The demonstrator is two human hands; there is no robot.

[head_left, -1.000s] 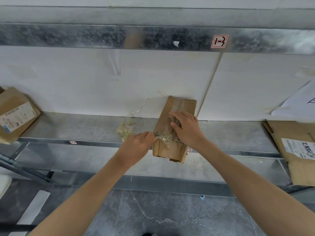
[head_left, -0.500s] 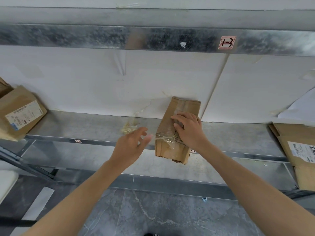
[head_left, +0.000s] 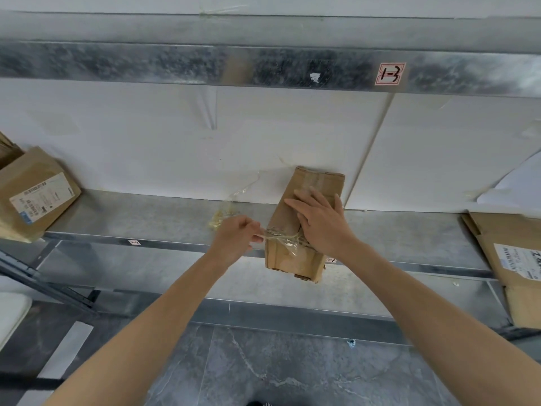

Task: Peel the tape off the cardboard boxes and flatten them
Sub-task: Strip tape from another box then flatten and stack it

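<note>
While the right hand [head_left: 322, 222] lies flat on top of the cardboard box [head_left: 285, 215], fingers straight and pressing down, the left hand [head_left: 237, 241] is curled, pinching a twisted strand of clear tape [head_left: 281, 236] just off the box's left side. Strand runs taut from the left fingers [head_left: 257, 234] across the box to under the right palm, with more crinkled tape stuck to the near face. Box lies lengthwise on the metal shelf [head_left: 146, 218], far end against the white back panel [head_left: 146, 148], near end hanging over the shelf's front edge. Crumpled tape wad [head_left: 218, 221] sits on the shelf left of the box, apart from it, close to the left hand. Labelled box [head_left: 35, 197] at far left of the shelf, tilted. Flat cardboard with a barcode label [head_left: 497, 253] at far right, sticking out past the shelf front. Upper shelf beam carries a red-and-white sticker [head_left: 390, 74]. Grey marbled floor [head_left: 263, 370] below.
</note>
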